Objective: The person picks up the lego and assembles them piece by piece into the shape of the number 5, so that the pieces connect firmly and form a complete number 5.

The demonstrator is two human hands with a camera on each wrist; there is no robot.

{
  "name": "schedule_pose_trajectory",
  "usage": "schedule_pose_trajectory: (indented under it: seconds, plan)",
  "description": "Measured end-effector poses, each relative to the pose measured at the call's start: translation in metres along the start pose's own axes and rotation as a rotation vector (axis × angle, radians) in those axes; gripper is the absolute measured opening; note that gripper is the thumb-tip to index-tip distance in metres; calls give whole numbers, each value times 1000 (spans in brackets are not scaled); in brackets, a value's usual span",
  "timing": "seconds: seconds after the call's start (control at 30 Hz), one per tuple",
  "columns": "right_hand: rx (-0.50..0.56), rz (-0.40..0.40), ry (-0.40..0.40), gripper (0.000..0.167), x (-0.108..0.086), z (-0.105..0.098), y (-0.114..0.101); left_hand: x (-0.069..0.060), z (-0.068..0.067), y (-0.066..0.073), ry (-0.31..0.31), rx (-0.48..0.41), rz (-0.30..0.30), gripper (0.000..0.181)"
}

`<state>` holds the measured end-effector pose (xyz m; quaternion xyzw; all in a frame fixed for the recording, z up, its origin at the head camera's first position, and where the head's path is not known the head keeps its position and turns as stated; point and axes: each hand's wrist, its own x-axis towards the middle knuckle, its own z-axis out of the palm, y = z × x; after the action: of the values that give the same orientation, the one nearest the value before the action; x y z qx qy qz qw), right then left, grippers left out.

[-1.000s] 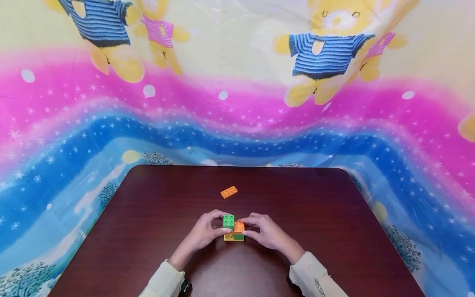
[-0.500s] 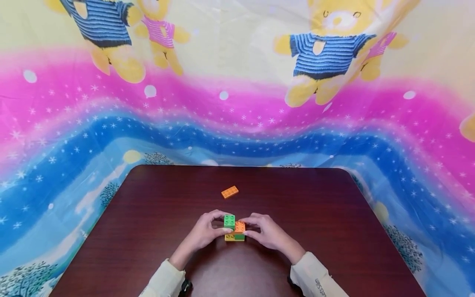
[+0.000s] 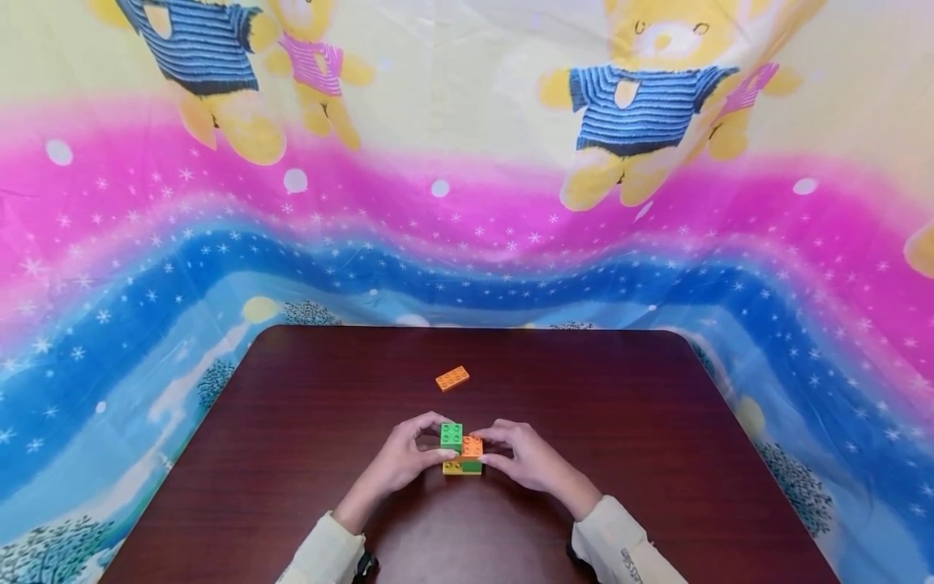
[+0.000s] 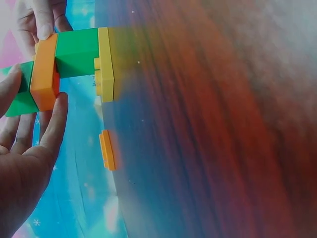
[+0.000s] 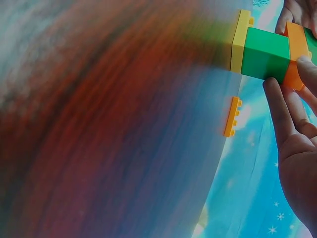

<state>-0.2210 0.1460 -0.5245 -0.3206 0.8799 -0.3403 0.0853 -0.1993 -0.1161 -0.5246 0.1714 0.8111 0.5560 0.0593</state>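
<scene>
A small stack of toy building bricks stands on the table in front of me. At its bottom lies a yellow plate (image 3: pixel 452 468), with a lower green brick (image 4: pixel 77 52) on its right part. Across that brick runs an orange plate (image 3: pixel 473 448), and an upper green brick (image 3: pixel 452 435) sits on the orange one's left part. My left hand (image 3: pixel 401 454) holds the upper green brick between thumb and fingers, a fingertip also touching the orange plate. From the right, my right hand (image 3: pixel 529 456) pinches the orange plate; one fingertip meets the lower green brick (image 5: pixel 265 54).
Behind the stack, a loose orange plate with studs up (image 3: pixel 452 378) lies on the dark red-brown table (image 3: pixel 598 389). A patterned cloth with bears (image 3: pixel 467 227) hangs beyond the table's far edge and around its sides.
</scene>
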Motion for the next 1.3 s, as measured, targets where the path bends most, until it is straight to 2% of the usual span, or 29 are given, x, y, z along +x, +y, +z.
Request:
schedule_pose_trajectory:
  seconds: [0.13, 0.93, 1.3]
  plan:
    - [2, 6, 0, 43, 0, 0, 0, 1, -1, 0, -6, 23, -5, 33]
    - [2, 5, -4, 43, 0, 1, 2, 1, -1, 1, -8, -13, -5, 33]
    - [7, 4, -9, 44, 1, 0, 3, 0, -2, 1, -23, 7, -20, 33]
